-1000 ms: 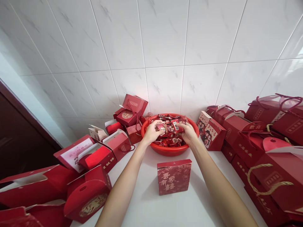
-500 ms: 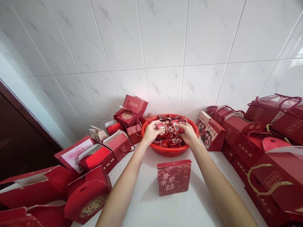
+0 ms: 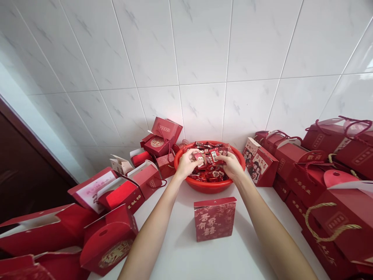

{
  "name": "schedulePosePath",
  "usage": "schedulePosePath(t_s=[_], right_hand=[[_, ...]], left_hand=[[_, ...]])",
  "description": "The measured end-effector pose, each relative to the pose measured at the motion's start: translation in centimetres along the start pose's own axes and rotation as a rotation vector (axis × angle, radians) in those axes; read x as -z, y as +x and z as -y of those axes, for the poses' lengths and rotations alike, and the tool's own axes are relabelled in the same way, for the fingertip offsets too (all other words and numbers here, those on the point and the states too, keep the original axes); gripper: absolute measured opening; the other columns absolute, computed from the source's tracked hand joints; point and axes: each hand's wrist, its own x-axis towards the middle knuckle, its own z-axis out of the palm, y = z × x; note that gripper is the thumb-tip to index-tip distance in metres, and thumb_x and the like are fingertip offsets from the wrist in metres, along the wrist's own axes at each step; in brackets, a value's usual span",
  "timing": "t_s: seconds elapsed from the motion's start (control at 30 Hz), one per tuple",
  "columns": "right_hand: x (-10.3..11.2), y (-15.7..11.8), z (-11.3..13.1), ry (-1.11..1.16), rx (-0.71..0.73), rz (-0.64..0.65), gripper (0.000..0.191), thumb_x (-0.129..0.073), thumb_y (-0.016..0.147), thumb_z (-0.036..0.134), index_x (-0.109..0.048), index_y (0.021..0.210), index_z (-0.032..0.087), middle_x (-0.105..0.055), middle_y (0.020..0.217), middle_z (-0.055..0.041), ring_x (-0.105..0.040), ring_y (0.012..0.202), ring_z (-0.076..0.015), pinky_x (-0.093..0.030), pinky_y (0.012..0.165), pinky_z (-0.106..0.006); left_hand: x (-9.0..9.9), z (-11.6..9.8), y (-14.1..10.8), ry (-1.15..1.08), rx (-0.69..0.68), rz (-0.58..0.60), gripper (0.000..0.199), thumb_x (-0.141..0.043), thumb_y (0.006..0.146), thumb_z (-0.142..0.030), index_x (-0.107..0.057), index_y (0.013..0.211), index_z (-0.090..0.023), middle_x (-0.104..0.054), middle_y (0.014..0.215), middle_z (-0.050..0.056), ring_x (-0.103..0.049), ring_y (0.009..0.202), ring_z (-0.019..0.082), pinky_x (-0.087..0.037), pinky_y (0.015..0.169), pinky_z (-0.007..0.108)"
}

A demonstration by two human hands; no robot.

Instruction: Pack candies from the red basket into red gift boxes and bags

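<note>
A round red basin [image 3: 208, 188] full of small red wrapped candies [image 3: 216, 174] stands against the tiled wall. Over its left part, my left hand [image 3: 188, 163] pinches a candy packet [image 3: 200, 157] between thumb and fingers. My right hand [image 3: 230, 163] grips another red packet [image 3: 215, 154] over the right part of the basin. The two packets are close together. In front of the basin, a flat red box with gold characters [image 3: 215, 219] stands upright on the white table [image 3: 186, 260].
Open red gift boxes [image 3: 109, 243] crowd the left side, some with cord handles. A patterned box [image 3: 260, 162] stands right of the basin. Farther right, stacked red boxes with rope handles [image 3: 346, 214] line the table's edge. A dark door [image 3: 26, 155] is at far left.
The packet in my right hand has moved slightly left and turned a little. My left hand has hardly moved.
</note>
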Motion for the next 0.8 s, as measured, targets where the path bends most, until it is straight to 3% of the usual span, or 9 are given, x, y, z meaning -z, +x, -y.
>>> schedulePosePath(t_s=[0.17,0.37,0.5,0.63,0.8], right_hand=[[-0.2,-0.3,0.2,0.0,-0.013,0.022,0.027,-0.078,0.048,0.008,-0.065,0.069,0.017,-0.072,0.073,-0.0015,-0.066,0.065,-0.0155,-0.057,0.058,-0.027],[-0.1,-0.1,0.0,-0.012,-0.021,0.026,0.028,-0.084,0.046,0.012,-0.063,0.065,0.016,-0.07,0.067,0.0001,-0.064,0.06,-0.0137,-0.055,0.055,-0.025],[-0.1,-0.1,-0.1,-0.023,-0.027,0.01,0.027,-0.085,0.049,0.019,-0.066,0.068,0.016,-0.07,0.066,-0.0008,-0.062,0.056,-0.0138,-0.048,0.047,-0.023],[-0.2,-0.2,0.0,-0.016,-0.017,-0.02,0.029,-0.086,0.048,0.024,-0.066,0.069,0.017,-0.069,0.063,0.0001,-0.06,0.053,-0.0137,-0.043,0.042,-0.023],[-0.3,-0.1,0.0,-0.002,0.006,-0.077,0.035,-0.086,0.046,0.028,-0.065,0.071,0.017,-0.068,0.064,0.0011,-0.058,0.053,-0.0131,-0.04,0.043,-0.023]], left_hand=[[-0.2,-0.5,-0.2,0.0,-0.014,-0.066,0.048,-0.075,0.065,-0.017,-0.064,0.112,-0.016,-0.075,0.101,0.007,-0.071,0.089,0.021,-0.057,0.083,0.034],[-0.3,-0.9,-0.3,0.022,0.04,-0.085,0.039,-0.069,0.066,-0.017,-0.07,0.105,-0.015,-0.074,0.085,0.004,-0.068,0.078,0.017,-0.054,0.077,0.03],[-0.3,-0.7,-0.2,0.165,0.032,-0.101,0.025,-0.063,0.069,-0.02,-0.072,0.092,-0.016,-0.073,0.081,0.002,-0.066,0.075,0.017,-0.051,0.076,0.029],[-0.3,-0.7,-0.2,0.305,-0.007,-0.045,0.014,-0.059,0.071,-0.026,-0.071,0.072,-0.018,-0.072,0.073,0.0,-0.064,0.072,0.018,-0.047,0.072,0.028],[-0.5,-1.2,-0.8,0.438,-0.034,0.114,0.021,-0.061,0.075,-0.032,-0.067,0.061,-0.018,-0.065,0.06,-0.001,-0.057,0.063,0.017,-0.04,0.065,0.028]])
